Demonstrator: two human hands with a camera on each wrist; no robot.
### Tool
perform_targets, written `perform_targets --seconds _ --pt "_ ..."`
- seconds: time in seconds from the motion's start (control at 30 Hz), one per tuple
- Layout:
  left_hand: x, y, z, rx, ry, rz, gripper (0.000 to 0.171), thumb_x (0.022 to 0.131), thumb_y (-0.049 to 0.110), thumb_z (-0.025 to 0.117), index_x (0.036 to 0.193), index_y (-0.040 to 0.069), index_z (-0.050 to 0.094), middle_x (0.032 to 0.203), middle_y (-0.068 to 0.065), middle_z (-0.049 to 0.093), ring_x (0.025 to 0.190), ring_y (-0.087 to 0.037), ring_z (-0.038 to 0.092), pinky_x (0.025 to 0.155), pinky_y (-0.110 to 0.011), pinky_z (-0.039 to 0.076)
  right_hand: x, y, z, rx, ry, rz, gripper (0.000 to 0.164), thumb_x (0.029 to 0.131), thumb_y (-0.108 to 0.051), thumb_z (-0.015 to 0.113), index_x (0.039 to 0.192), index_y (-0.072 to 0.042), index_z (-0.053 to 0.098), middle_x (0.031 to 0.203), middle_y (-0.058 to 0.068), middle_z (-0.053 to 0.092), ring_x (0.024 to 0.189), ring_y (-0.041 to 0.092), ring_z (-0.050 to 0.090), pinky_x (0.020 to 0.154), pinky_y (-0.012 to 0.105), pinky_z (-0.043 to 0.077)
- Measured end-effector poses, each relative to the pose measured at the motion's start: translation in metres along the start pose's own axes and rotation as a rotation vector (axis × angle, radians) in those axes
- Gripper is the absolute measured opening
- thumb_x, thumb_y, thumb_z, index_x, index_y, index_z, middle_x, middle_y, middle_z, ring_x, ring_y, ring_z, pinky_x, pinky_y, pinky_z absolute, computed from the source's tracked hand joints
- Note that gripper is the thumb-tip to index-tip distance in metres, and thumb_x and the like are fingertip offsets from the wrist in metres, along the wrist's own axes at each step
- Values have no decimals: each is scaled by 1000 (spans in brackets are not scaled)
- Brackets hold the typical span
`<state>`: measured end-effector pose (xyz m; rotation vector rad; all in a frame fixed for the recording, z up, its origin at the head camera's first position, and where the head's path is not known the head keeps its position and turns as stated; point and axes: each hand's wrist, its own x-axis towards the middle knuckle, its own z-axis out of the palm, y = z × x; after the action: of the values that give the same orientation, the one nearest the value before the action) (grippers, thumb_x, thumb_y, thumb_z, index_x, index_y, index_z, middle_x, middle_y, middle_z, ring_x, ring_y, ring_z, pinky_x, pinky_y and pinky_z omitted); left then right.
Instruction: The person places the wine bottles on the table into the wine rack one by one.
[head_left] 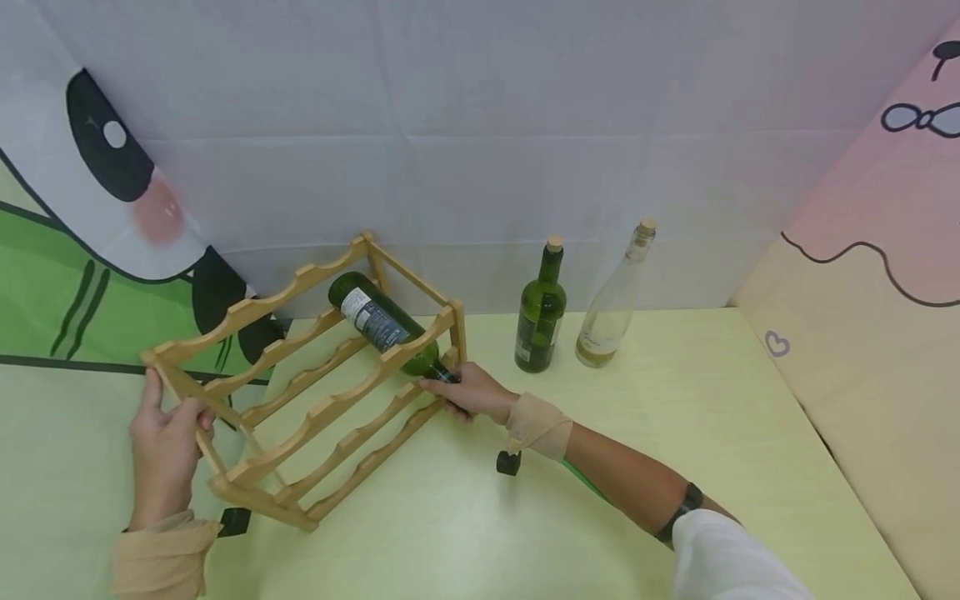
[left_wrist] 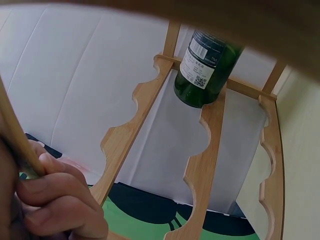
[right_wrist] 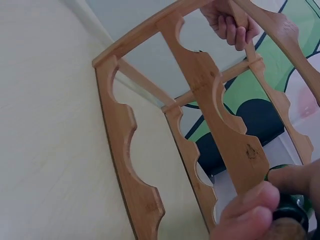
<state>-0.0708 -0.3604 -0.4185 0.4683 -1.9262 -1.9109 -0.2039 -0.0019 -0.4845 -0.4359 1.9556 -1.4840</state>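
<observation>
A wooden wine rack (head_left: 330, 408) with scalloped rails stands at the left of the table. My left hand (head_left: 168, 442) grips its left end frame; in the left wrist view the curled fingers (left_wrist: 65, 200) wrap a wooden bar. A green wine bottle (head_left: 378, 321) with a dark label lies slanted in the rack's right part, its base toward the back and its neck toward me. My right hand (head_left: 472, 392) holds that bottle by the neck. The right wrist view shows the thumb and fingers (right_wrist: 250, 210) about the neck, near the cork (right_wrist: 285, 230).
Right of the rack stand a corked green bottle (head_left: 540, 317) and a corked clear bottle (head_left: 611, 308), both upright. Behind them hangs a pale cloth (head_left: 480, 167). The pale green table (head_left: 600, 500) extends to the right and front.
</observation>
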Motion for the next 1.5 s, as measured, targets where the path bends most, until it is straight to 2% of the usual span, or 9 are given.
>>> perform_targets --seconds 0.13,0.37,0.57,0.8,1.0,1.27,1.5 --pt "0 0 0 -10 -3 2 75 100 4 47 159 32 10 58 -1 51 43 -6 43 38 -21 32 -6 5 1 -3 -15 25 38 97 -42 62 84 -6 60 61 9 52 40 10 37 41 26 34" --pt "1 0 -1 -12 4 0 76 99 2 47 159 33 11 57 -1 53 41 -7 42 39 -20 33 -9 12 3 3 -25 4 33 97 -40 60 95 -7 61 59 0 44 43 7 30 43 23 27" --pt "0 -1 -1 -15 -5 6 75 100 4 47 159 33 11 57 -1 52 41 -7 42 38 -21 32 -6 16 4 20 3 -12 27 98 -32 59 90 -7 63 56 -3 40 42 7 27 42 23 25" --pt "0 0 0 -5 -5 -9 75 100 5 48 159 35 11 57 -2 52 40 -8 41 38 -22 32 -1 15 4 19 22 -38 27 97 -33 61 91 -7 65 55 -2 39 41 7 26 42 23 24" --pt "1 0 0 -19 -12 -8 75 100 5 48 159 35 10 57 -1 52 40 -8 41 38 -22 32 2 14 5 14 20 -40 31 98 -34 61 83 -7 60 54 -3 38 41 8 26 42 23 25" --pt "0 -1 0 -23 -15 11 73 101 7 48 158 36 12 58 -2 51 43 -8 43 39 -23 33 4 17 5 10 31 -43 30 98 -35 61 90 -6 65 55 -2 39 41 8 26 43 24 26" --pt "-2 1 0 22 -1 10 74 100 6 48 158 35 13 55 -2 51 39 -9 39 38 -23 32 8 16 8 13 31 -45 33 97 -37 62 82 -8 58 57 -1 42 42 8 27 44 24 26"
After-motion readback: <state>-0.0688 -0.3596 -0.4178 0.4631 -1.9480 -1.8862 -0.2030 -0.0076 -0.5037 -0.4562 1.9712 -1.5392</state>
